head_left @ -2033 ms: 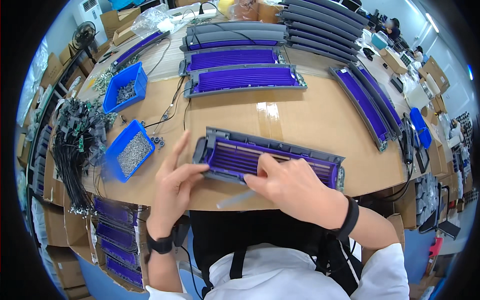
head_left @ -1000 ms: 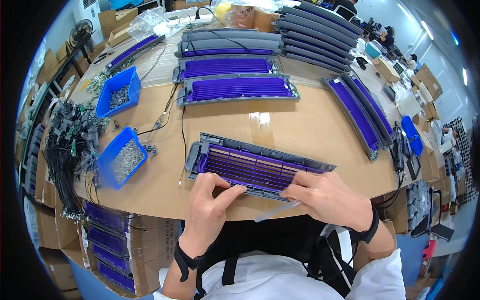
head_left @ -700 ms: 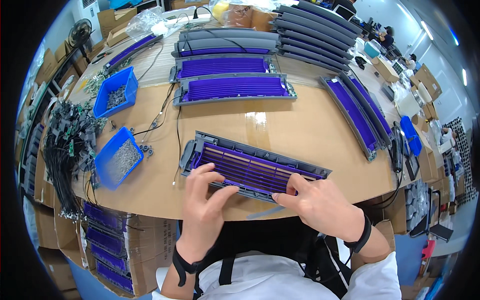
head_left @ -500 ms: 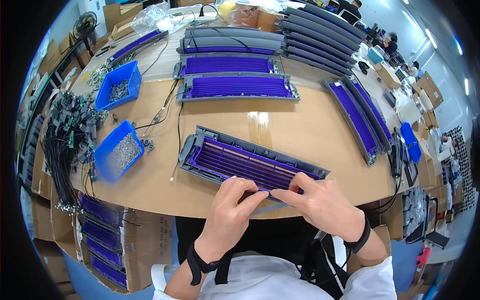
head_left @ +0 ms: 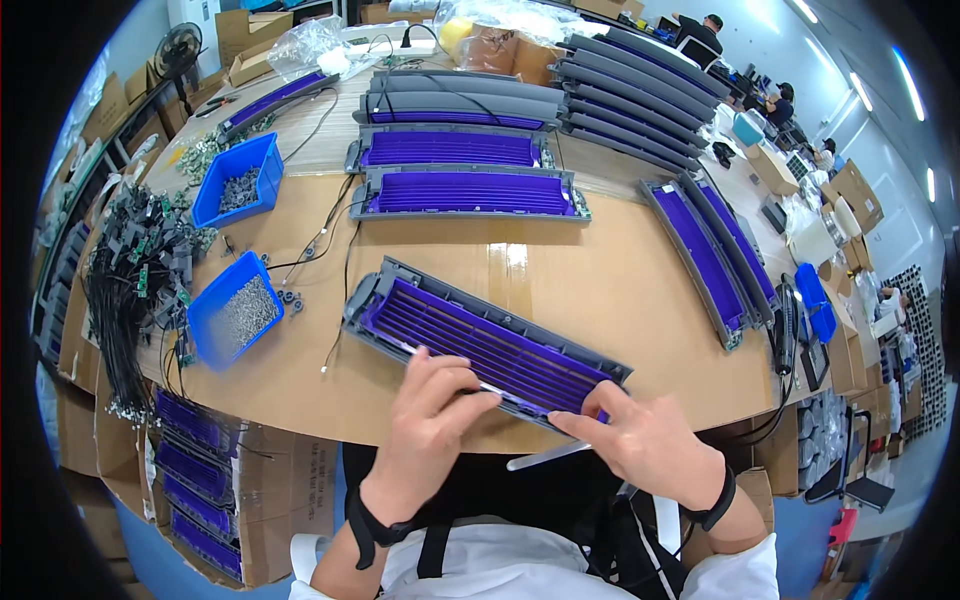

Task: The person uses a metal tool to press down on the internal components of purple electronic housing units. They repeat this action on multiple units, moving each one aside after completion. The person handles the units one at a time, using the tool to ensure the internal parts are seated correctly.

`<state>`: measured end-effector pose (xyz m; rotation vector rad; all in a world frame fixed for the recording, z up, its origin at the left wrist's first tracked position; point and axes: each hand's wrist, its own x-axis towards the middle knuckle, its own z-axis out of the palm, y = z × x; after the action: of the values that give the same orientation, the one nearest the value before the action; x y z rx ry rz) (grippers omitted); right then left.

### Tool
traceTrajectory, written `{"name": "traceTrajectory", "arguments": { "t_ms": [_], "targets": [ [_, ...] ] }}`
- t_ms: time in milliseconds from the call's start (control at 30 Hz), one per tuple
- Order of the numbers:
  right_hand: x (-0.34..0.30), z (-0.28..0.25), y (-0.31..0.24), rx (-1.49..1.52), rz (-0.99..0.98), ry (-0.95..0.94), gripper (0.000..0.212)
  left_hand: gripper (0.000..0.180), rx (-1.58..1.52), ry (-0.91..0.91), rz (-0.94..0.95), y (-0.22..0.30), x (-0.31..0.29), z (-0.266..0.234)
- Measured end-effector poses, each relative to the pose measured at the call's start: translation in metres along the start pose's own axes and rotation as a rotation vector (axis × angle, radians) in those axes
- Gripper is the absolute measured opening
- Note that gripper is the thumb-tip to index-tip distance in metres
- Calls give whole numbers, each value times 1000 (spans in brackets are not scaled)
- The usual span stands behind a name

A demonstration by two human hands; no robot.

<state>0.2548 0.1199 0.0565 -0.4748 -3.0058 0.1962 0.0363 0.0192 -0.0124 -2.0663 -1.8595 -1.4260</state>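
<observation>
A grey louvred housing with a purple slatted inside [head_left: 490, 330] lies aslant on the cardboard before me, its left end farther away. Along its near long edge runs a thin white strip [head_left: 546, 458], whose loose tail hangs past the board's front edge below my right hand. My left hand [head_left: 425, 415] is closed at that edge, thumb and fingertips pinching the strip near its middle. Toward the right end, my right hand [head_left: 630, 425] pinches at the same edge with thumb and forefinger; its fingers partly hide the strip there.
Two blue bins, one with dark parts [head_left: 240, 180] and one with small metal screws [head_left: 235, 310], stand left beside a heap of black cables [head_left: 125, 300]. Similar housings lie behind [head_left: 465, 193], at right [head_left: 700, 260] and in a stack [head_left: 640, 95]. More fill a carton [head_left: 290, 500] below left.
The housing has shifted slightly left and nearer its left end is higher in view. My left hand has slid left along the near edge, and the white strip now shows, with its tail below.
</observation>
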Motion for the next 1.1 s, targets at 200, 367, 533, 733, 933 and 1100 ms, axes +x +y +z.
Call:
{"name": "traceTrajectory", "arguments": {
  "t_ms": [200,367,533,733,933,1100],
  "targets": [
    [2,0,-7,120,-64,2,23,23,46,10,-5,-13,-3,-11],
    [-1,-1,-11,105,-73,40,20,25,70,4,-50,-10,-3,-10],
    [-4,0,-2,148,-100,61,23,25,87,3,-44,-13,0,-9],
    [-3,7,6,283,-47,36,29,24,95,28,-63,-23,2,-15],
    [0,18,7,439,64,103,24,29,135,82,-107,-30,0,-13],
    [-4,15,27,866,332,130,10,36,151,80,-140,-2,-6,-12]
  ]
}}
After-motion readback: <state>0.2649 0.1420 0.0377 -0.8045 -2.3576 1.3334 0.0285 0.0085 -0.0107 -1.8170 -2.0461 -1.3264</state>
